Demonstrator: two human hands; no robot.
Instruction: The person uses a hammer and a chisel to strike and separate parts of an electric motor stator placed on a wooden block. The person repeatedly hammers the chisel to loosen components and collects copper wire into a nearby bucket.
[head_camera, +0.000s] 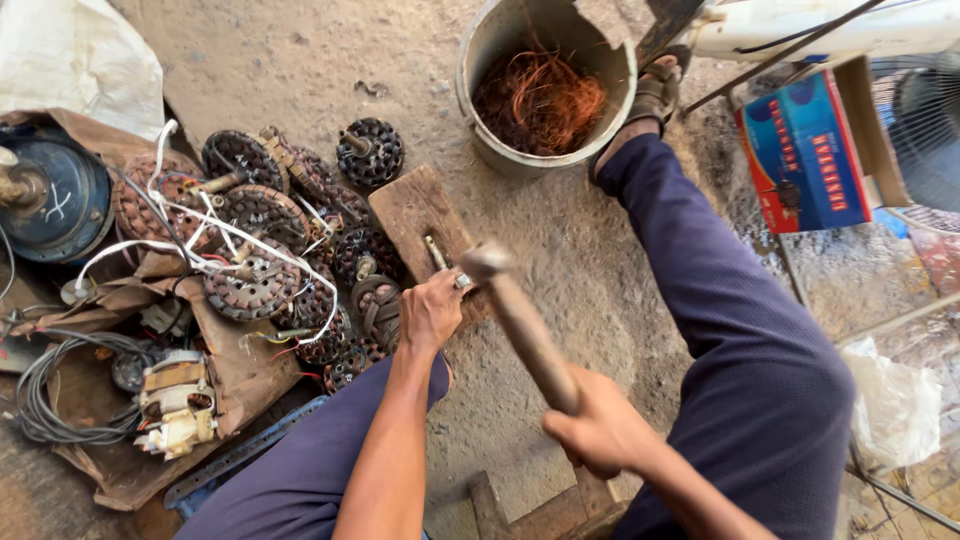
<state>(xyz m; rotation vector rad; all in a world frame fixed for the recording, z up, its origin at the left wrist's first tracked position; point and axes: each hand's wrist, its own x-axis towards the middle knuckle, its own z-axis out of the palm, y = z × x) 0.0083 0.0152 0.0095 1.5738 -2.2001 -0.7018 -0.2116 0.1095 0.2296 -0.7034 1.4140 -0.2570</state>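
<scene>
Two hands work: right hand (600, 432) raises hammer (520, 320), left hand (432, 312) steadies chisel (437, 253).

A metal bucket (548, 90) filled with tangled copper wire (540, 100) is seen standing on the dirt floor (300, 60) near its far edge. A heap of old motor cores (290, 240) with loose white wires (200, 235) is spread over torn cardboard (240, 370) toward the floor's left side. A round blue motor housing (55, 200) is set at the left edge, under a white sack (75, 60). A coil of grey cable (50, 390) is laid in the near left corner. A red and blue box (805, 150) is placed at the right edge, beside a fan grille (925, 125) and a crumpled plastic bag (895, 405).
</scene>
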